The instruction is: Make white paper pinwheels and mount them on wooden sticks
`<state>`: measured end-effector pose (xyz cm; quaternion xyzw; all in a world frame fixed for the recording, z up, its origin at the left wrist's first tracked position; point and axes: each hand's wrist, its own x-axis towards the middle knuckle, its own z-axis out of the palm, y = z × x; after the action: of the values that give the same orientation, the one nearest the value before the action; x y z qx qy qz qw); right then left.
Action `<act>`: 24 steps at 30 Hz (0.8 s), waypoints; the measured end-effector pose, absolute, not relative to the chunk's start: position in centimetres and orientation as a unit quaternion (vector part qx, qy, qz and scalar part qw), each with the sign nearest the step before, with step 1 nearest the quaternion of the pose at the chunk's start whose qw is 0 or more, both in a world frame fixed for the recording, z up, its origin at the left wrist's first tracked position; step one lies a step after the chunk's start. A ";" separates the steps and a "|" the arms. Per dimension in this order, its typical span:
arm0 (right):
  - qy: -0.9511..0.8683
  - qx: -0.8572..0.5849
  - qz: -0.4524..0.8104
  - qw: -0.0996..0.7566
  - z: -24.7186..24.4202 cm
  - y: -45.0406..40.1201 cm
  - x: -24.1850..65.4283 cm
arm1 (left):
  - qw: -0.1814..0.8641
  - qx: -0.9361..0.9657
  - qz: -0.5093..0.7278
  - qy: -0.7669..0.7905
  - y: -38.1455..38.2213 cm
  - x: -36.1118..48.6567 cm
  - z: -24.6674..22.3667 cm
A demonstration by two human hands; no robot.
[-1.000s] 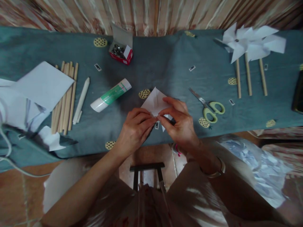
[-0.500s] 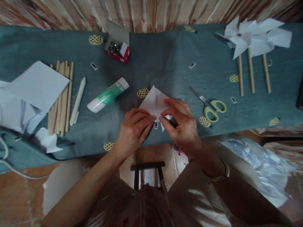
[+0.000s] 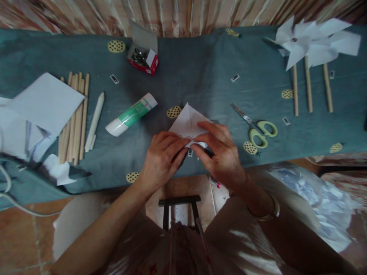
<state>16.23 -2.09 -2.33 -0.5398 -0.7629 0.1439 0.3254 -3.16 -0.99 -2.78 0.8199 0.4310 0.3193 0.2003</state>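
Observation:
A creased white paper (image 3: 188, 119) lies at the front middle of the table, one corner pointing away from me. My left hand (image 3: 164, 156) pinches its near left part. My right hand (image 3: 219, 152) grips the near right part between thumb and fingers, one finger resting higher on the sheet. The fingertips of both hands almost meet at a fold; the paper under them is partly hidden. Right of my hands lie scissors (image 3: 254, 128) with green handles, and to the left lies a glue stick (image 3: 132, 114).
Wooden sticks (image 3: 77, 118), a white pen (image 3: 95, 122) and paper sheets (image 3: 47, 103) lie at left. A red box (image 3: 144, 63) of metal pieces stands behind. Paper pinwheels (image 3: 318, 44) are at the far right, a bag of scraps (image 3: 321, 206) below.
Both hands keep hold of the paper. The near part of the sheet has been folded up between the fingertips, and the corner that hung toward me is mostly out of sight.

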 end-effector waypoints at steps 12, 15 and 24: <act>-0.765 -0.532 0.132 0.337 -2.5 -2.1 16.2 | 0.238 0.798 0.346 0.432 -0.7 -3.0 -2.9; -0.764 -0.534 0.142 0.334 -2.5 -2.1 16.2 | 0.236 0.794 0.342 0.443 -0.7 -2.9 -2.9; -0.770 -0.524 0.149 0.333 -2.3 -2.2 16.3 | 0.231 0.784 0.342 0.464 -0.7 -2.7 -2.9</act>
<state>16.34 -2.22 -2.33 -0.5242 -0.7697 0.1486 0.3328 -2.72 -0.69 -2.86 0.7836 0.4645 0.3420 0.2308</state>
